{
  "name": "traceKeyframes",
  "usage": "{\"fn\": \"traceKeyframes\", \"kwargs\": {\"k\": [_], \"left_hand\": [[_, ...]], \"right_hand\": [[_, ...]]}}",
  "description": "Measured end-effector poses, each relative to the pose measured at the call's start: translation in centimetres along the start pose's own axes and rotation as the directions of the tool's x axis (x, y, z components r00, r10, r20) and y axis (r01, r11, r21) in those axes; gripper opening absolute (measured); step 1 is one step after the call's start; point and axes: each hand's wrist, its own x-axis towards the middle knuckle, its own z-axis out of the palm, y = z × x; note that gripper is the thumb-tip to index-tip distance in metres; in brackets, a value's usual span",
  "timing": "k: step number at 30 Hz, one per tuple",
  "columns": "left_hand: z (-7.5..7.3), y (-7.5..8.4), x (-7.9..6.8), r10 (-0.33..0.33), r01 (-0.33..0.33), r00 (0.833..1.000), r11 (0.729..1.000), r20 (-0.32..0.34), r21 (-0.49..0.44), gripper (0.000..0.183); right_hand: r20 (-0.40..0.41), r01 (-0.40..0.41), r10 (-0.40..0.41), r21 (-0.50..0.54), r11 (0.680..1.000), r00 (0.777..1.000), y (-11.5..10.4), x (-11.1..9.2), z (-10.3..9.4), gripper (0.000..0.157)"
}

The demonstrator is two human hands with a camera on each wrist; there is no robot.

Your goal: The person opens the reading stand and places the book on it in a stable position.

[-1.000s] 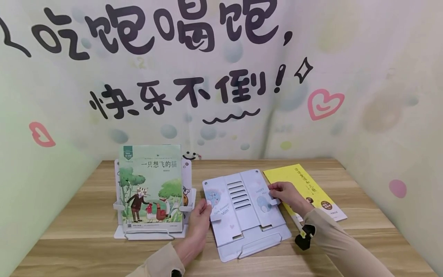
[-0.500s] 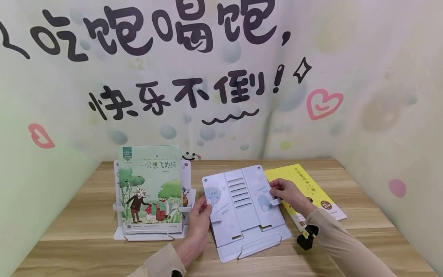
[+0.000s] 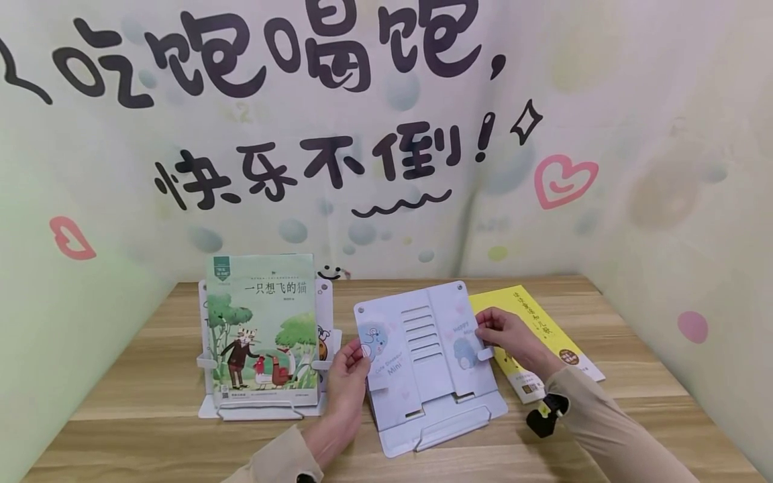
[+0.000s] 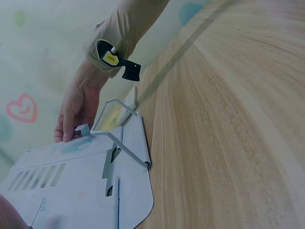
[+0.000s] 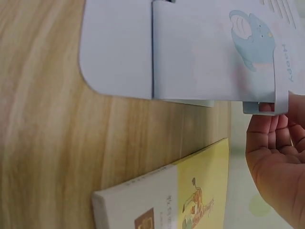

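A white book stand (image 3: 431, 382) with blue dinosaur prints stands in the middle of the table, its slotted back panel raised at a slant from the base. My left hand (image 3: 344, 386) pinches the panel's left edge, thumb on the front. On the opposite edge, my right hand (image 3: 510, 339) grips just above the small side clip (image 3: 485, 354). In the right wrist view, the fingers of that hand (image 5: 281, 157) curl behind the panel beside the clip. A wire page holder (image 4: 121, 138) sticks up from the base's front in the left wrist view.
At left, a second white stand (image 3: 208, 404) holds a green picture book (image 3: 272, 329) upright. A yellow book (image 3: 576, 349) lies on the wooden table (image 3: 145, 443) behind my right forearm. A printed backdrop (image 3: 374, 248) rises behind the table.
The stand's back panel has tilted further up, its top right corner rising most. My right hand has shifted slightly up and right with it; my left hand has barely moved.
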Motion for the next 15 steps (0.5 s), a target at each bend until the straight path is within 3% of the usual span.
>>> {"fn": "traceKeyframes", "kwargs": {"k": [15], "left_hand": [[-0.7,0.5,-0.6,0.051,-0.052,0.997,0.999,0.054,0.010,0.029]], "right_hand": [[0.038,0.069,-0.071,0.049,0.996,0.997,-0.3,-1.3,-1.1,0.026]]}}
